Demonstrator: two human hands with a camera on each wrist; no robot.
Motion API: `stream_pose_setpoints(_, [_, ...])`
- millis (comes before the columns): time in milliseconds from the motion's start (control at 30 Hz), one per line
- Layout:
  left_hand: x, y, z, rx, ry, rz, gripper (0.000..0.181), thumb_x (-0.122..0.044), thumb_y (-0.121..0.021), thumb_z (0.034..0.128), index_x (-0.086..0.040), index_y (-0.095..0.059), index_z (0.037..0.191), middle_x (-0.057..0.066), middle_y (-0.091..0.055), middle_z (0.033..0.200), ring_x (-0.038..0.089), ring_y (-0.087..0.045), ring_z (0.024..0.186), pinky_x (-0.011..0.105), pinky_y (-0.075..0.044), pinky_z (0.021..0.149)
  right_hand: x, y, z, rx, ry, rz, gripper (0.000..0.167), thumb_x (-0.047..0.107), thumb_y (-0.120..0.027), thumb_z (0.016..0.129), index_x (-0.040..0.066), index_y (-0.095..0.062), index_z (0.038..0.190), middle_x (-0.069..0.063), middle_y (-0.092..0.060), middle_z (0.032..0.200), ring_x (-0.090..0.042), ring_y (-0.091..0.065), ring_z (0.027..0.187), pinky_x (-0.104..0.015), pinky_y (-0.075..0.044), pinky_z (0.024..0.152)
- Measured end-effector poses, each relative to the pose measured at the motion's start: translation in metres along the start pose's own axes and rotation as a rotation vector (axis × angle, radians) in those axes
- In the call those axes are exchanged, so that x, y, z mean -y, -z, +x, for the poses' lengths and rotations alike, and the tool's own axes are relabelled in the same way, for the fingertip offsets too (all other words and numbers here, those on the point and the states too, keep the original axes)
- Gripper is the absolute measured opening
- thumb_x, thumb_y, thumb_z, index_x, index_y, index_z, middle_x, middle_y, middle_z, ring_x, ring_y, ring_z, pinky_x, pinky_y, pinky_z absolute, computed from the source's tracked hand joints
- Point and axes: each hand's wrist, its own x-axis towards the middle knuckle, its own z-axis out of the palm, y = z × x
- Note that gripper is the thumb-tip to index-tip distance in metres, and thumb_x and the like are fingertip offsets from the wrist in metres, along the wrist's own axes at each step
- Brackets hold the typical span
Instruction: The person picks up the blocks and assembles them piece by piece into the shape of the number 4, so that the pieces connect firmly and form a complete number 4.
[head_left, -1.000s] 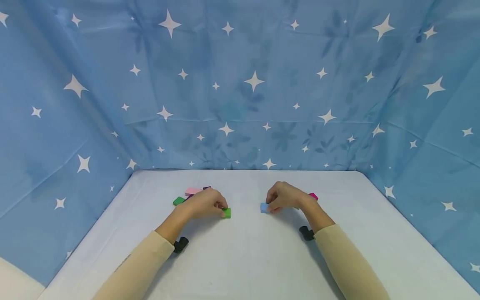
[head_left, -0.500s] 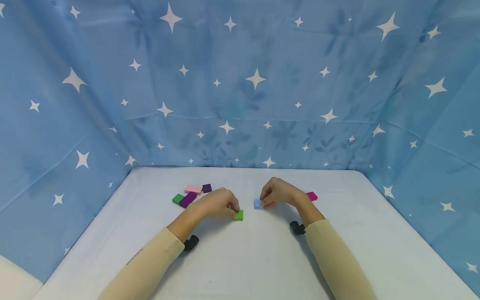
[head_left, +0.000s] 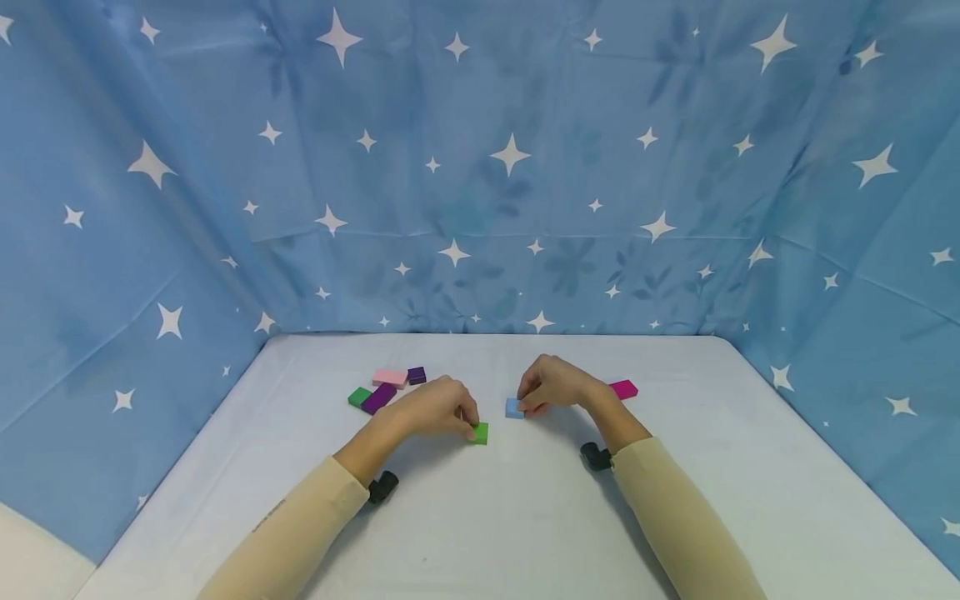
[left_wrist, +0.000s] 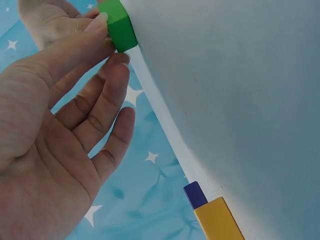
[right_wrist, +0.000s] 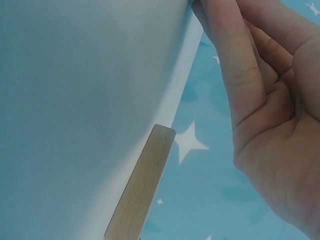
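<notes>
Over the middle of the white table, my left hand [head_left: 438,407] pinches a bright green block [head_left: 481,433] between thumb and fingertips. In the left wrist view the green block [left_wrist: 120,27] sticks out past the thumb, and the other fingers are loosely bent. Just across a small gap, my right hand [head_left: 558,385] pinches a light blue block [head_left: 514,408]. A reddish patch [head_left: 537,411] shows under its fingers; what it is I cannot tell. In the right wrist view the fingers [right_wrist: 235,55] run to the top edge, and the blue block is out of sight.
Beyond my left hand lie a pink block [head_left: 390,379], a dark purple block [head_left: 417,376], a purple block [head_left: 379,398] and a green block [head_left: 358,397]. A magenta block [head_left: 624,389] lies by my right wrist. Wrist views add a yellow block [left_wrist: 218,220] and a wooden block [right_wrist: 142,185].
My left hand has moved right with the green block, and my right hand left with the light blue block, narrowing the gap. Over the last half second both hands barely move.
</notes>
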Motion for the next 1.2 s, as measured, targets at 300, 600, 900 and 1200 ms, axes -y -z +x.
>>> stream_pose_setpoints(300, [-0.002, -0.001, -0.001, 0.021, -0.032, -0.027, 0.008, -0.02, -0.087, 0.0863, -0.017, -0.084, 0.093, -0.014, -0.075, 0.084, 0.003, -0.061, 0.073, 0.021, -0.054, 0.071, 0.004, -0.005, 0.0, 0.02, 0.003, 0.013, 0.006, 0.011, -0.081, 0.09, 0.006, -0.08, 0.093, -0.007, -0.078, 0.083, -0.02, -0.077, 0.075, -0.032, -0.063, 0.074])
stream_pose_setpoints(600, [-0.006, -0.006, 0.0, 0.03, -0.048, -0.021, 0.007, -0.022, -0.088, 0.0843, -0.02, -0.084, 0.089, -0.02, -0.072, 0.078, 0.0, -0.058, 0.069, 0.021, -0.052, 0.068, 0.003, -0.012, 0.004, 0.045, 0.04, 0.032, 0.008, 0.011, -0.082, 0.09, 0.004, -0.079, 0.091, -0.008, -0.079, 0.083, -0.02, -0.078, 0.074, -0.033, -0.063, 0.073])
stream_pose_setpoints(900, [-0.006, -0.009, 0.0, 0.008, -0.063, 0.025, 0.006, -0.026, -0.089, 0.0833, -0.025, -0.083, 0.084, -0.023, -0.069, 0.073, 0.0, -0.055, 0.066, 0.021, -0.049, 0.064, 0.013, -0.017, 0.004, 0.074, 0.054, -0.006, 0.006, 0.01, -0.081, 0.091, 0.005, -0.079, 0.09, -0.007, -0.079, 0.082, -0.019, -0.078, 0.074, -0.032, -0.063, 0.072])
stream_pose_setpoints(1200, [-0.011, -0.009, 0.002, 0.006, -0.072, 0.055, 0.01, -0.026, -0.089, 0.084, -0.024, -0.08, 0.08, -0.02, -0.067, 0.071, -0.001, -0.055, 0.066, 0.02, -0.048, 0.064, 0.019, -0.021, 0.004, 0.093, 0.062, -0.019, 0.004, 0.007, -0.08, 0.091, 0.004, -0.078, 0.089, -0.006, -0.079, 0.08, -0.019, -0.078, 0.073, -0.032, -0.063, 0.069])
